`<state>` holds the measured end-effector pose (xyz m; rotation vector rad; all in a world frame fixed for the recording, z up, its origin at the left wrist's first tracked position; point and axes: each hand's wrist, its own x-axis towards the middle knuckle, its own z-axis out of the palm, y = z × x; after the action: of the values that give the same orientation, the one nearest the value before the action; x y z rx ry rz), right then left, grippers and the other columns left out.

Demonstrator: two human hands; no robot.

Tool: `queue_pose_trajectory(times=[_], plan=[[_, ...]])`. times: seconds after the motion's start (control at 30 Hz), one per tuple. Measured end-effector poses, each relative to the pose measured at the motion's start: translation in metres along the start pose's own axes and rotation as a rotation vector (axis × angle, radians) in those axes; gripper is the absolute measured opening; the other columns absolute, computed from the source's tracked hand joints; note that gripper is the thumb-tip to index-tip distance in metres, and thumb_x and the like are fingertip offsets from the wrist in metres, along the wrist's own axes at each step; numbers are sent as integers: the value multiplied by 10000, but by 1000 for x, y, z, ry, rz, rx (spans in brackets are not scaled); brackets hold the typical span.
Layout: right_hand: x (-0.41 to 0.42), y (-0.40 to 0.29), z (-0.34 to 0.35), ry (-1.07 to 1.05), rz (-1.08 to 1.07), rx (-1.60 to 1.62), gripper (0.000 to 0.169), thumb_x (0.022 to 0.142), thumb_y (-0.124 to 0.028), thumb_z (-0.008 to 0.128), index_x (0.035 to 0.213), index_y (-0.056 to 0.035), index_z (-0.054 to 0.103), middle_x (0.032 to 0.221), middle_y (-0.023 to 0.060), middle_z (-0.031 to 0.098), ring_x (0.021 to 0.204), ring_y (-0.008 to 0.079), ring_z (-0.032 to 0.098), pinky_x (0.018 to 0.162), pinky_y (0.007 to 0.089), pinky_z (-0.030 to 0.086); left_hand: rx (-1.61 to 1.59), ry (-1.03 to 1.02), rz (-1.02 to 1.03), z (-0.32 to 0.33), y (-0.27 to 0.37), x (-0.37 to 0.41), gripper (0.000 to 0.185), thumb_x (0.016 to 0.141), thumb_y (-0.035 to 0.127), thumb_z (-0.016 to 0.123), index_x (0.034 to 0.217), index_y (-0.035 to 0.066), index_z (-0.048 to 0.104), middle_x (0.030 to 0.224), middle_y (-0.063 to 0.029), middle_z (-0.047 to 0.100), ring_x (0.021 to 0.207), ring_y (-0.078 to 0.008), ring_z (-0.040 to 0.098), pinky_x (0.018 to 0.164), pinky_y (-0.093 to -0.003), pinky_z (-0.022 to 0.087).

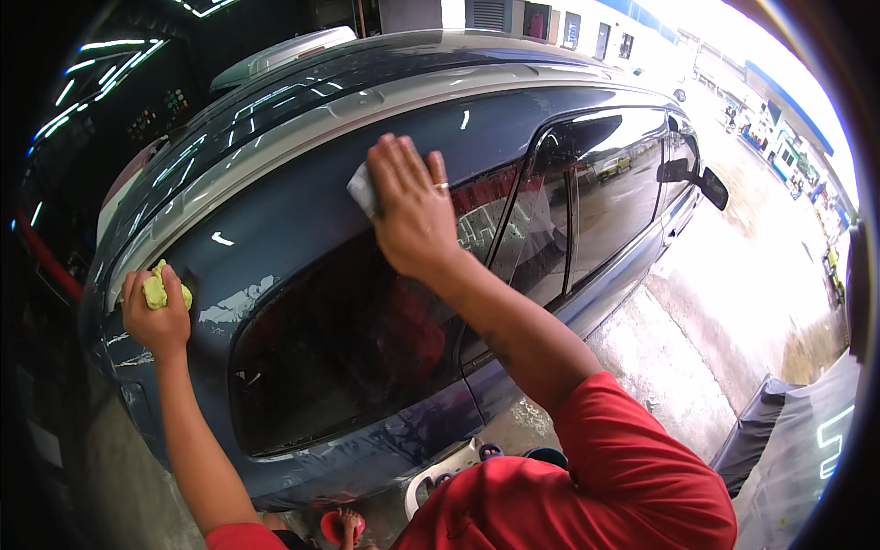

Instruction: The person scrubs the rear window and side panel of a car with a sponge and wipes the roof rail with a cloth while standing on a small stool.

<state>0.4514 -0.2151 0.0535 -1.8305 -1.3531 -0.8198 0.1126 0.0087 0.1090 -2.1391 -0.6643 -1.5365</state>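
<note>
My left hand (157, 317) grips a crumpled yellow-green cloth (157, 292) at the rear corner of a dark blue car, by the end of the silver roof rail (275, 161). Against the painted panel (289, 199) above the rear side window, my right hand (416, 213) is spread nearly flat over a pale grey pad (363, 191). Most of that pad is hidden under the palm. A ring is on one finger. Below both hands lies the dark rear side window (344, 344). Whitish wet patches (237, 302) show on the paint near its rear upper corner.
Feet in dark slippers (489, 452) are on a white plastic seat or stool (421, 491) beside the car. Near the bottom, another limb is at a red round object (332, 528). The side mirror (713, 189) juts out at right; a draped cover (790, 426) lies lower right.
</note>
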Motion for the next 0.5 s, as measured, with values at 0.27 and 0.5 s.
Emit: queue_pose_trajectory(times=[0.27, 0.5], plan=[[23, 160, -54, -59, 190, -432, 618, 1043, -277, 539, 1604, -24, 493, 1762, 182, 385, 1628, 322, 382, 1324, 633, 219, 9, 58, 9, 4, 2, -2, 310, 1032, 237, 720, 856, 12, 601, 851, -167, 603, 812, -430, 638, 728, -526, 493], [2, 68, -33, -44, -37, -247, 688, 976, -224, 522, 1636, -38, 461, 1739, 158, 432, 1646, 299, 352, 1313, 630, 222, 15, 34, 13, -14, -3, 1, 292, 1010, 219, 735, 844, 23, 595, 856, -151, 608, 828, -412, 641, 744, -516, 505]])
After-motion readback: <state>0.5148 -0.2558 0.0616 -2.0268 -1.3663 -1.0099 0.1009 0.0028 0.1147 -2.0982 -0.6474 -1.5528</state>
